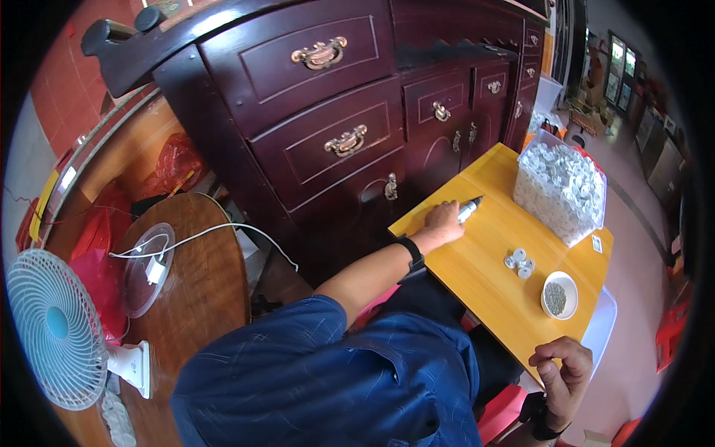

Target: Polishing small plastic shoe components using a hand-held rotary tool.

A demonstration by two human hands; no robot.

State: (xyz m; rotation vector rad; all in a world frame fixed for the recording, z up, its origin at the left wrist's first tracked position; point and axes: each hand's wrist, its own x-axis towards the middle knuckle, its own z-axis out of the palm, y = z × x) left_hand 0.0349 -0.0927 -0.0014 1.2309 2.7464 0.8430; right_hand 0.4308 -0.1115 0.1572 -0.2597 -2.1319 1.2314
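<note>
My left hand rests at the far left part of the yellow wooden table, its fingers closed around a silver pen-shaped tool with a dark pointed tip. The tip points right, away from my hand. Over the near right edge of the table is my right hand, fingers curled and thumb close to the index finger; whatever they may hold is too small to make out. Several small whitish round plastic pieces lie grouped between my hands. A white bowl of small grey metal bits stands beyond my right hand.
A clear plastic tub heaped with whitish pieces stands at the table's far right. Dark wooden drawers rise behind the table. At left, a brown wooden table bears a fan, a clear lid and a white cable.
</note>
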